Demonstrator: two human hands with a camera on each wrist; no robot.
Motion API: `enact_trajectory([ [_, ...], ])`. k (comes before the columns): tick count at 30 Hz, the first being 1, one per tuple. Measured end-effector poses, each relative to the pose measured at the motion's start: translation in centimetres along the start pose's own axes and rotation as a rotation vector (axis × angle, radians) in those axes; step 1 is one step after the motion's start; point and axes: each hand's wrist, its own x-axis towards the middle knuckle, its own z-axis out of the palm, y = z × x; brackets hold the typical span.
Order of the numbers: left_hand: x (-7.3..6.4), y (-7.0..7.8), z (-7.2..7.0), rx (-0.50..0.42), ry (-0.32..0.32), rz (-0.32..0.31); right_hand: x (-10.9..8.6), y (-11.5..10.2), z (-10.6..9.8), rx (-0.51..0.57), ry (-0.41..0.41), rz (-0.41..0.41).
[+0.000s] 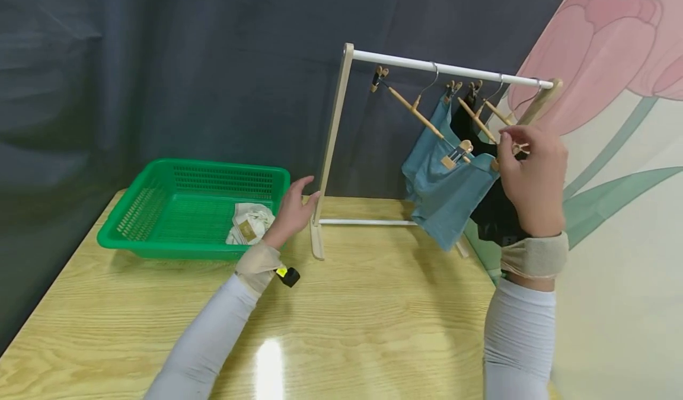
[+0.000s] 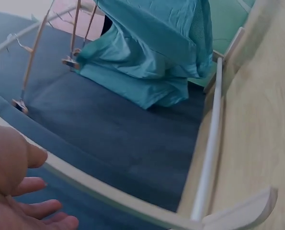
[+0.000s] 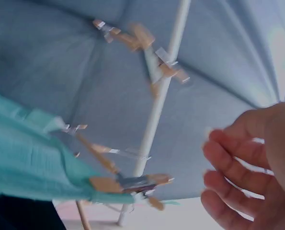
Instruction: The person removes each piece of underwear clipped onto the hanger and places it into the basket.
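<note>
My right hand (image 1: 533, 175) is raised beside the near ends of the clip hangers. In the right wrist view its fingers (image 3: 233, 163) bend loosely, with nothing seen between them. A teal garment (image 1: 445, 195) hangs from a wooden clip hanger (image 1: 475, 118), and a black garment (image 1: 497, 213) hangs behind it, partly covered. On the same rail is another clip hanger (image 1: 413, 111) with no cloth in its clips. My left hand (image 1: 294, 210), fingers spread, is near the left upright of the wooden rack (image 1: 332, 133); whether it touches is unclear.
To the left, a green plastic basket (image 1: 160, 249) stands on the wooden table (image 1: 363, 311). Inside lies a bunched white cloth (image 1: 255, 219) with a tan label. Dark curtain (image 1: 229, 80) hangs behind, and a flower-printed wall (image 1: 624, 222) borders the right side.
</note>
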Motion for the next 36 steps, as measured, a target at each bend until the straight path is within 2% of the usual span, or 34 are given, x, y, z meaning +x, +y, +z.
enact_trajectory([
  [3,1.0,-0.6,1.1,-0.066,0.042,0.0,1.5,0.7,0.6,-0.101,-0.052,0.103],
  [7,2.0,-1.4,2.3,-0.173,0.102,0.001,2.2,1.5,1.5,-0.27,-0.22,0.225],
  [10,2.6,-1.8,3.0,-0.237,0.152,0.005,2.1,2.2,2.2,-0.339,-0.319,0.267],
  [12,2.8,-2.0,3.2,-0.254,0.194,0.011,2.0,2.6,2.8,-0.351,-0.341,0.271],
  [15,2.9,-2.0,3.4,-0.217,0.248,0.027,1.7,3.3,3.4,-0.338,-0.328,0.271],
  [18,3.0,-1.8,3.6,-0.171,0.273,0.016,1.5,3.9,3.8,-0.3,-0.276,0.271],
  [28,3.1,-1.7,4.0,-0.131,0.271,-0.024,1.0,4.8,4.6,-0.191,-0.122,0.199],
  [36,3.1,-1.1,4.1,-0.13,0.255,-0.072,0.8,5.0,4.2,-0.154,-0.062,0.172],
])
